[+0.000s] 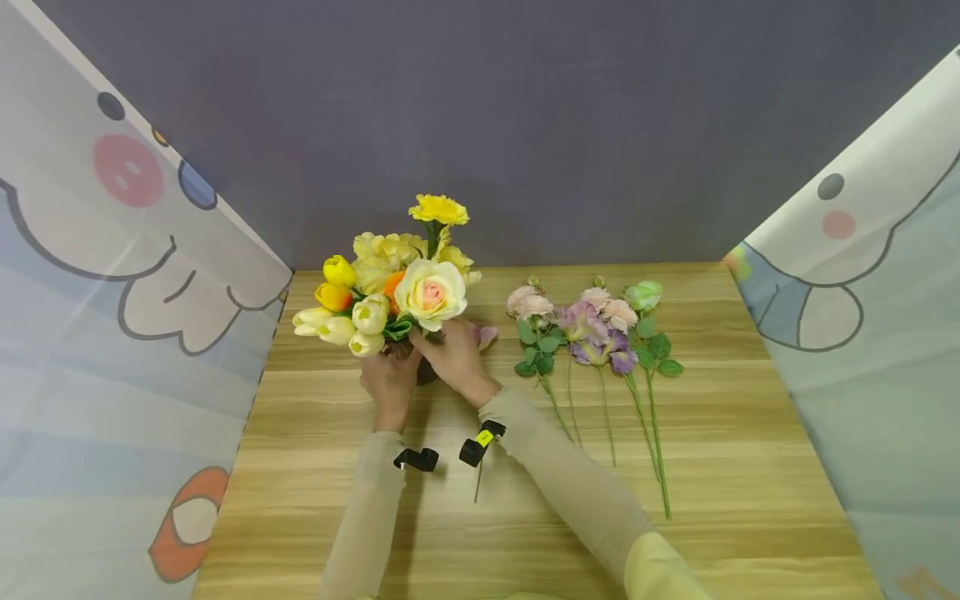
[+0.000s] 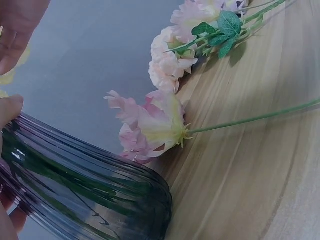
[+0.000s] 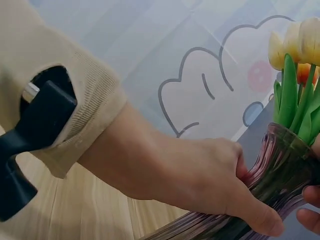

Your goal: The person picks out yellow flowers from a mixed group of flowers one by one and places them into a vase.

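My left hand grips a ribbed, purple-tinted glass vase around its neck, the thumb lying along the glass in the right wrist view. Green stems fill the vase. Above its mouth spread white-yellow tulips, a cream rose with a pink centre, yellow ruffled blooms and a tall yellow carnation. My right hand is at the vase mouth just below the rose. Only its fingertips show in the right wrist view; whether they pinch a stem is hidden.
A pink-and-yellow flower lies beside the vase base, its stem on the wooden table. Farther right lie pale pink roses, purple ruffled flowers and a pale green rose, stems toward the front. A grey panel stands behind.
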### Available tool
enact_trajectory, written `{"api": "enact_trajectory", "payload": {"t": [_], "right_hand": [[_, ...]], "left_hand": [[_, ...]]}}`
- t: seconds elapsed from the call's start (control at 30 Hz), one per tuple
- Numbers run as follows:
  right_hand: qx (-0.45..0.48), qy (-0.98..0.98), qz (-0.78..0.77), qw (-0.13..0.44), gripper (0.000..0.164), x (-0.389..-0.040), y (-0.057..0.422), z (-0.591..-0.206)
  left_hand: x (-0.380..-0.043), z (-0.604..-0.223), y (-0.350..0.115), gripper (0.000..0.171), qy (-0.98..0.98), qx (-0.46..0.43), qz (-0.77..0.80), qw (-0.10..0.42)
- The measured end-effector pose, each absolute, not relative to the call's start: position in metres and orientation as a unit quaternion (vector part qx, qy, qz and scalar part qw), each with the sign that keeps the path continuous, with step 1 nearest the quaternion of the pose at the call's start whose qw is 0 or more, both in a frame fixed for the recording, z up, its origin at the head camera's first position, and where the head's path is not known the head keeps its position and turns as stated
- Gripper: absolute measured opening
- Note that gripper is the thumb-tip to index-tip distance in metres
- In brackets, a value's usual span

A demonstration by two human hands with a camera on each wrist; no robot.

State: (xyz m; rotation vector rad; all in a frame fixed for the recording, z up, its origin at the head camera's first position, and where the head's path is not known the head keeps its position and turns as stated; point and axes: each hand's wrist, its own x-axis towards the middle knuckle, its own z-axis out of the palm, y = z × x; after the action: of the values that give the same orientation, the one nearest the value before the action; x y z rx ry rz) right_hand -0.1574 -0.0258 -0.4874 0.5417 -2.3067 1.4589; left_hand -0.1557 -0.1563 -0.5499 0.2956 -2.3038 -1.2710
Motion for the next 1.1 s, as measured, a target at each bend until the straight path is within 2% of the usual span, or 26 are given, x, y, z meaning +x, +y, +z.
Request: {"api": "enact_trajectory", "payload": {"t": [0.23,0.5,0.7,0.83,1.1], "right_hand": [[0.211,-0.800,0.531,0.184,0.035,-0.156,-0.023,-0.490],[0.189,-0.749,0.594,0.225,0.025,-0.153,-0.011,-0.497],[0.176,-0.740,0.615,0.208,0.012,-0.148,0.002,-0.510],[0.161,-0.741,0.621,0.198,0.011,-0.141,0.007,-0.515],[0.162,-0.744,0.617,0.200,0.007,-0.115,0.014,-0.496]], "left_hand": [[-0.156,-0.550,-0.155,0.064,-0.846,0.115,-0.460,0.243],[-0.157,-0.552,-0.155,0.083,-0.840,0.095,-0.462,0.268],[-0.155,-0.552,-0.156,0.083,-0.842,0.093,-0.455,0.273],[-0.155,-0.551,-0.157,0.082,-0.843,0.088,-0.454,0.274],[-0.156,-0.550,-0.160,0.078,-0.841,0.090,-0.466,0.260]]}}
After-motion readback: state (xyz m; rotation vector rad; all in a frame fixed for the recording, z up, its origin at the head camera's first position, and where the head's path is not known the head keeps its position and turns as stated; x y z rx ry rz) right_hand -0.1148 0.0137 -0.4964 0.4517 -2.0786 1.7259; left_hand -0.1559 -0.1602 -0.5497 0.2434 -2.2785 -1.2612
